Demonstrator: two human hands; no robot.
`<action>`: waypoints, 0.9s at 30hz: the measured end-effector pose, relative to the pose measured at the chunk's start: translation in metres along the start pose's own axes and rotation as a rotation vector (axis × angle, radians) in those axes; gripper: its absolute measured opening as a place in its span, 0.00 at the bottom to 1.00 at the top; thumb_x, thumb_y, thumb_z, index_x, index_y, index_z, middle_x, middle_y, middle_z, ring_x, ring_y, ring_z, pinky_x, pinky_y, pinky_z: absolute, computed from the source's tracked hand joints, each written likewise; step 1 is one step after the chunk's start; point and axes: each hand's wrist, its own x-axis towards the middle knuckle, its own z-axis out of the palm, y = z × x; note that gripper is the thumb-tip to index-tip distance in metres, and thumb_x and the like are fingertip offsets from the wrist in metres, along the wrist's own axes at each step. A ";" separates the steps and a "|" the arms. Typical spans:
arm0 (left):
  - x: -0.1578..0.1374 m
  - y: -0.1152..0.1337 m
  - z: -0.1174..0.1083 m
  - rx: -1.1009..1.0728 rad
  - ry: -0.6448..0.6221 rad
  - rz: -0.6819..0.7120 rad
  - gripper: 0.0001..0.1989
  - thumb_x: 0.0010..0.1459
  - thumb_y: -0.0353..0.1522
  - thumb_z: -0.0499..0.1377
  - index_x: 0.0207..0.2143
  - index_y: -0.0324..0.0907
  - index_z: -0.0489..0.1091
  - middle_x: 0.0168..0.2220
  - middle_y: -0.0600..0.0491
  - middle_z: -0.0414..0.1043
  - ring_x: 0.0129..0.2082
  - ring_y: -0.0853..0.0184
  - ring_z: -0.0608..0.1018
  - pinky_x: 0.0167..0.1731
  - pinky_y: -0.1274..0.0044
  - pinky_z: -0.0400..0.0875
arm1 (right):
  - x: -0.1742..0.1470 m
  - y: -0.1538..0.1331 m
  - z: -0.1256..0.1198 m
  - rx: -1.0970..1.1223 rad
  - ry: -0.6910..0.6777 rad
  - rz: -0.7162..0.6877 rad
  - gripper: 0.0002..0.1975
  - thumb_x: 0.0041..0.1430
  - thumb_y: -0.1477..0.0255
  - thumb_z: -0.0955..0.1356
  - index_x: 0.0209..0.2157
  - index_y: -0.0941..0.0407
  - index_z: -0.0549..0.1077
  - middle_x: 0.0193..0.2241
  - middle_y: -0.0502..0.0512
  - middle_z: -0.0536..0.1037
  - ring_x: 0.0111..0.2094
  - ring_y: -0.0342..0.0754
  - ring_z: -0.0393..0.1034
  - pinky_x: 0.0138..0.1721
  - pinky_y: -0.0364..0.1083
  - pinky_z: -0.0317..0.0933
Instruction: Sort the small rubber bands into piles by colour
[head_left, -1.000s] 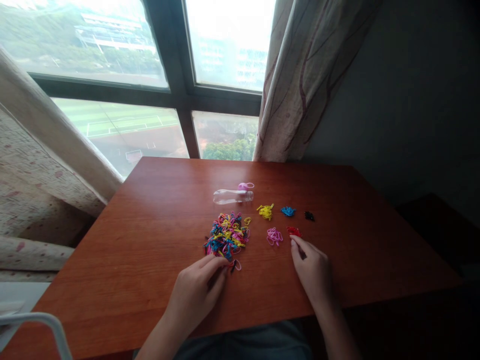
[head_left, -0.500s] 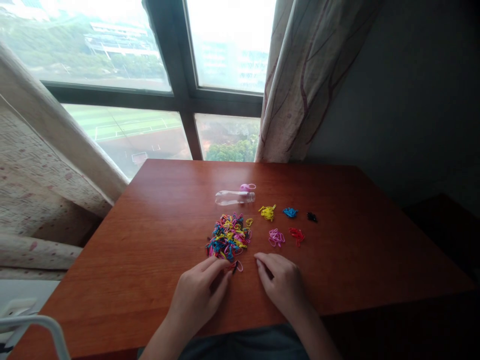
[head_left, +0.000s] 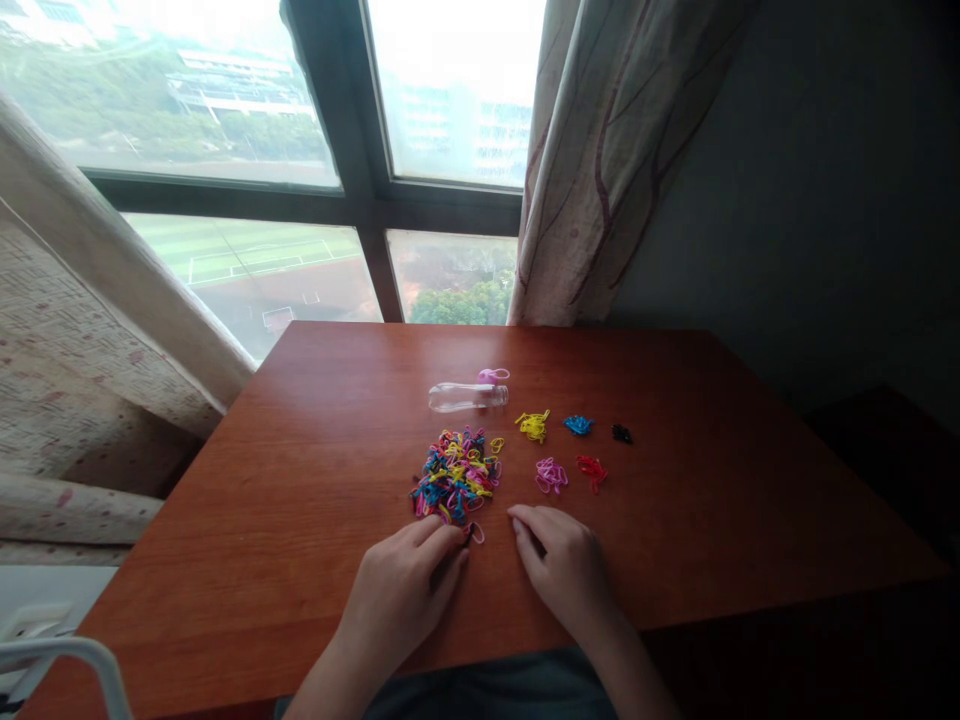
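Note:
A mixed heap of small coloured elastic hair ties lies on the brown table. At the heap's near edge is my left hand, thumb and forefinger closing in a pinch on a black hair tie. A pink hair tie lies against that black one. To the right of the heap, my right hand rests on the table with its fingers closed together, and nothing shows in them. Beyond it are separate little piles: pink, red, yellow, blue and black.
Behind the heap, a clear bottle lies on its side, with a pink looped cap beside its neck. One yellow hair tie sits apart at the heap's right edge. A white curved tube stands at the lower left.
My left fingertips have shifted slightly and closed nearer the black hair tie; the reddish one seen by them before is hidden now. My right hand stays where it was.

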 end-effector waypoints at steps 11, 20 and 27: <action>0.002 0.001 0.000 0.019 -0.012 -0.019 0.10 0.65 0.32 0.52 0.45 0.47 0.72 0.38 0.53 0.78 0.35 0.63 0.80 0.33 0.75 0.73 | 0.000 -0.002 -0.001 -0.011 0.006 0.005 0.13 0.66 0.74 0.61 0.40 0.53 0.77 0.34 0.54 0.81 0.35 0.48 0.76 0.39 0.43 0.65; -0.002 -0.001 0.000 -0.024 0.120 -0.046 0.10 0.64 0.31 0.52 0.45 0.46 0.71 0.39 0.53 0.79 0.35 0.65 0.81 0.33 0.77 0.73 | 0.000 -0.003 -0.002 -0.005 -0.002 0.018 0.13 0.66 0.74 0.61 0.41 0.53 0.77 0.35 0.54 0.81 0.35 0.48 0.76 0.41 0.43 0.65; -0.001 -0.002 -0.002 0.000 0.187 -0.104 0.08 0.63 0.32 0.53 0.40 0.45 0.72 0.33 0.55 0.79 0.30 0.66 0.81 0.26 0.79 0.69 | -0.001 0.000 0.000 0.007 0.001 0.016 0.12 0.66 0.75 0.61 0.40 0.53 0.77 0.35 0.54 0.81 0.36 0.48 0.75 0.41 0.43 0.64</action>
